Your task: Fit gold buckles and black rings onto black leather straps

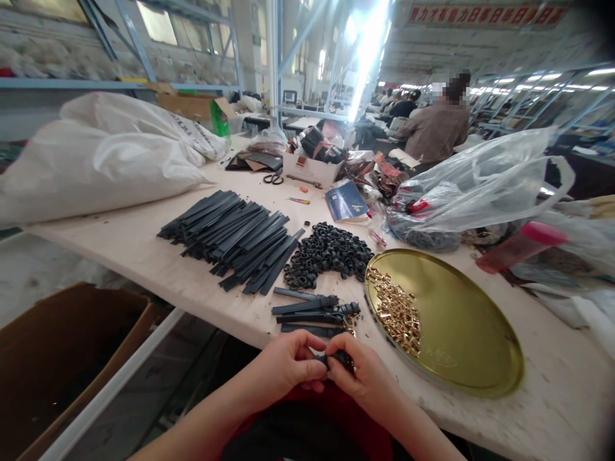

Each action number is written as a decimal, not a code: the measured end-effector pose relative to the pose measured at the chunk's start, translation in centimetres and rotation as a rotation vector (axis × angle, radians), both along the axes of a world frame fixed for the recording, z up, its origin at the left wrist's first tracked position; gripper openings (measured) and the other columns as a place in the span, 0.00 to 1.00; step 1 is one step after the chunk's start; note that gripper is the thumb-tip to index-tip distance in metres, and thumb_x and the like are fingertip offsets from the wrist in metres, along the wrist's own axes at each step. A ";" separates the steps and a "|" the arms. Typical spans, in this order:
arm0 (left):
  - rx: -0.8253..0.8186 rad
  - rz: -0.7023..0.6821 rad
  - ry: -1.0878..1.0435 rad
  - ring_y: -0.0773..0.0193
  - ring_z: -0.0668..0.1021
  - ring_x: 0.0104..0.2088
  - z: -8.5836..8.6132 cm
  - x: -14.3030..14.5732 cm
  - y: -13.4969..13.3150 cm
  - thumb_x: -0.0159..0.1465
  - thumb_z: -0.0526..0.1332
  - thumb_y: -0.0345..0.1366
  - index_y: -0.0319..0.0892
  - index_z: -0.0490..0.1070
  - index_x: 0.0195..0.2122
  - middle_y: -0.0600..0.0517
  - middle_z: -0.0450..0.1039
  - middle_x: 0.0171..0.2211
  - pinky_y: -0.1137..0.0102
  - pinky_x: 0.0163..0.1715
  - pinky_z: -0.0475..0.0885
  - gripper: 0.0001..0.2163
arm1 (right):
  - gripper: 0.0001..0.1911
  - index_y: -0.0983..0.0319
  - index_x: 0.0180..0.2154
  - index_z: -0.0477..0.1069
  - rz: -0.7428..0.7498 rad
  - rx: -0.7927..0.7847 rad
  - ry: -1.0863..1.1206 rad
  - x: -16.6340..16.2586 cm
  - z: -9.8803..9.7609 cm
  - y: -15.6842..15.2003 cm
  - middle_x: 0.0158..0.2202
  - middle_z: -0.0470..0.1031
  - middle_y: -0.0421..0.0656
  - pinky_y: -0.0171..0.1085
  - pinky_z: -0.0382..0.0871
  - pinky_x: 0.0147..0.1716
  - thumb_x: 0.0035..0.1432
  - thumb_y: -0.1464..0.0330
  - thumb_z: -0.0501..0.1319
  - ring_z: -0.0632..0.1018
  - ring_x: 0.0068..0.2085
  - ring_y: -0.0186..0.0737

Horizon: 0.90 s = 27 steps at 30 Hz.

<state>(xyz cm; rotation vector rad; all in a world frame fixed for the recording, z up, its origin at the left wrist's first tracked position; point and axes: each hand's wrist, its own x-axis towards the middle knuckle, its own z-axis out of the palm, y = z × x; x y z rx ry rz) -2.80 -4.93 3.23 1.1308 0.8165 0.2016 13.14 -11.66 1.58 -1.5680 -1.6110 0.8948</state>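
At the table's front edge, my left hand (291, 366) and my right hand (362, 372) are closed together on a short black strap (342, 358). Fingers and thumbs pinch it from both sides, so most of it is hidden. Just beyond my hands lie several black straps with loops on them (312, 308). Behind those spreads a heap of small black loops (329, 253). To its left is a thick pile of flat black strips (235, 234). On the right, a round gold tray (461, 320) holds small gold metal buckles (396, 310) along its left side.
A white sack (110, 160) fills the table's far left. Scissors (273, 179), a blue booklet (346, 202) and a white box (310, 168) stand at the back. Plastic bags (471, 186) and a pink-lidded bottle (521, 246) lie right. A cardboard box (139, 314) is below left.
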 end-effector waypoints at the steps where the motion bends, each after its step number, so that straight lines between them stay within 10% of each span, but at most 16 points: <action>1: -0.005 -0.021 0.007 0.69 0.73 0.21 -0.1 -0.1 -0.2 0.50 0.61 0.33 0.36 0.67 0.39 0.56 0.71 0.21 0.75 0.24 0.64 0.15 | 0.03 0.58 0.30 0.66 0.023 0.008 -0.018 0.1 0.0 -0.4 0.24 0.69 0.37 0.32 0.59 0.24 0.52 0.70 0.55 0.68 0.25 0.34; 14: 0.095 -0.204 -0.052 0.65 0.75 0.30 -0.4 0.2 -0.7 0.54 0.58 0.35 0.36 0.68 0.43 0.50 0.74 0.30 0.72 0.31 0.68 0.15 | 0.05 0.59 0.35 0.64 0.011 -0.010 -0.003 -1.1 -0.5 -2.4 0.32 0.72 0.42 0.36 0.63 0.32 0.58 0.68 0.50 0.72 0.33 0.38; 22: 1.196 -0.311 0.426 0.53 0.65 0.53 -3.0 1.7 5.5 0.49 0.64 0.34 0.42 0.58 0.54 0.43 0.61 0.55 0.62 0.52 0.59 0.30 | 0.14 0.61 0.43 0.67 -0.404 0.264 -0.328 2.3 -4.0 2.3 0.47 0.69 0.50 0.49 0.59 0.48 0.57 0.63 0.53 0.68 0.49 0.49; 27: 1.401 -0.424 0.507 0.48 0.67 0.50 -4.2 3.0 7.8 0.48 0.65 0.42 0.37 0.59 0.52 0.40 0.65 0.50 0.58 0.49 0.60 0.31 | 0.21 0.65 0.49 0.64 -0.532 0.245 -0.168 2.5 -6.9 5.0 0.53 0.63 0.54 0.52 0.54 0.53 0.58 0.60 0.51 0.63 0.55 0.50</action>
